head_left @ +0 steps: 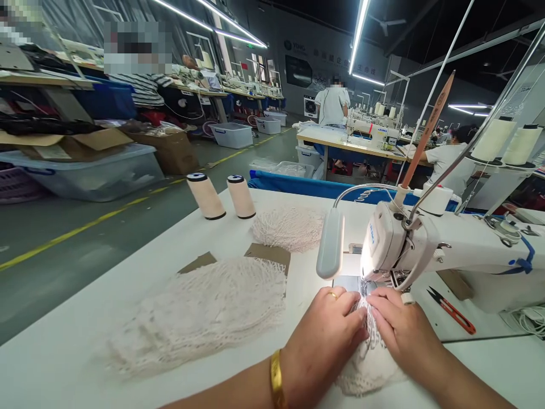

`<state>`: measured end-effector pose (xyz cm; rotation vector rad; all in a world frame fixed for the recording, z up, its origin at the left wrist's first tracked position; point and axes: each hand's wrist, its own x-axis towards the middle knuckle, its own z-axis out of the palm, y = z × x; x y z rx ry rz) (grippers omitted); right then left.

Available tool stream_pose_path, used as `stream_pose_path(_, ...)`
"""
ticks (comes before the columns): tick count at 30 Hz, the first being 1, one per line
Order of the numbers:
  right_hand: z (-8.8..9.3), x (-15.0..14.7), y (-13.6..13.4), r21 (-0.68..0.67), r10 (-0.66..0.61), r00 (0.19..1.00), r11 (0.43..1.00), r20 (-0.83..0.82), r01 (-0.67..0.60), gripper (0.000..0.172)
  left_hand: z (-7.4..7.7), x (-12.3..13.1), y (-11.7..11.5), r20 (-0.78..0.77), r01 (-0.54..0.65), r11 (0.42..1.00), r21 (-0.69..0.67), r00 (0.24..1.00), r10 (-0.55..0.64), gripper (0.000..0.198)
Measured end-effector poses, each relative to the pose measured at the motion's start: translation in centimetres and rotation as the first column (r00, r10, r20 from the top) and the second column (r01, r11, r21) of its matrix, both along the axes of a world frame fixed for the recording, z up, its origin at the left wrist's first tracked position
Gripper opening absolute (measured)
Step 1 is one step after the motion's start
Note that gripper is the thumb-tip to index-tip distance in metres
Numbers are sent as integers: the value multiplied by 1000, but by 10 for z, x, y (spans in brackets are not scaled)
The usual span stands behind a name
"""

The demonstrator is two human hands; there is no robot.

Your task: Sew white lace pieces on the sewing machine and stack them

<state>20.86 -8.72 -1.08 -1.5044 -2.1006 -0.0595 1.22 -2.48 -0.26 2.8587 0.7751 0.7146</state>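
Observation:
Both my hands are at the needle area of a white sewing machine [383, 238], pinching a piece of cream lace fabric [361, 375]. My left hand [326, 324], with its fingers closed, grips the lace from the left, just in front of the presser foot. From the right, my right hand [402, 326] presses the same lace between thumb and fingers. The lace runs down from the foot and bunches on the table between my wrists. The needle tip is hidden behind my fingers. A grey lamp [331, 241] hangs left of the machine head.
A large pile of lace [204, 312] lies at left, with a smaller lace pile [289, 227] behind it. Two thread cones [206, 196] stand at the table's far edge. Orange-handled thread snips [453, 311] lie right of my right hand. Co-workers [334, 105] sit at other machines.

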Motion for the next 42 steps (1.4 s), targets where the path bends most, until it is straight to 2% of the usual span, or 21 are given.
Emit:
stream_pose_path(9, -5, 4, 3, 29, -45, 997, 999, 62, 44, 29, 9, 3, -2, -72, -37, 997, -66, 997, 32, 5)
stream_pose_path(17, -10, 6, 5, 52, -57, 991, 997, 120, 51, 31, 7, 5, -2, -95, -50, 993, -107, 995, 40, 4)
stream_pose_path(20, -10, 9, 4, 54, -49, 989, 998, 138, 42, 33, 11, 4, -1, -102, -50, 991, -122, 994, 37, 8)
stream_pose_path(22, -5, 11, -1, 44, -19, 990, 999, 142, 12, 32, 18, -1, 1, -94, -24, 989, -147, 996, 10, 16)
stream_pose_path(25, 10, 11, -14, 4, 122, 987, 992, 104, -124, 24, 30, -14, 5, -121, 101, 975, -198, 984, -127, 35)
stream_pose_path(27, 20, 10, -21, -70, 226, 972, 973, 64, -222, 43, 34, -21, 7, -155, 181, 961, -208, 964, -215, 41)
stream_pose_path(28, 24, 9, -23, -104, 251, 966, 964, 56, -245, 43, 34, -22, 8, -158, 203, 959, -198, 959, -235, 35)
stream_pose_path(30, 27, 6, -24, -139, 275, 960, 954, 53, -266, 18, 28, -22, 9, -121, 211, 964, -161, 965, -231, 13)
stream_pose_path(31, 27, 6, -22, -139, 276, 960, 954, 48, -267, 8, 24, -20, 10, -84, 203, 968, -150, 973, -217, 12)
stream_pose_path(33, 24, 5, -19, -114, 251, 968, 962, 3, -249, 19, 14, -14, 12, 15, 174, 971, -162, 985, -174, 19)
stream_pose_path(36, 19, 4, -14, -34, 131, 983, 990, -129, -136, 23, 7, -4, 16, 156, 142, 959, -246, 982, -105, 20)
stream_pose_path(39, 17, 0, -9, 14, 17, 968, 1000, -250, -14, 24, 11, 5, 20, 202, 120, 923, -366, 978, -48, 17)
stream_pose_path(42, 15, -5, -5, 40, -38, 932, 998, -361, 57, 26, 18, 10, 24, 163, 60, 873, -483, 986, 23, 11)
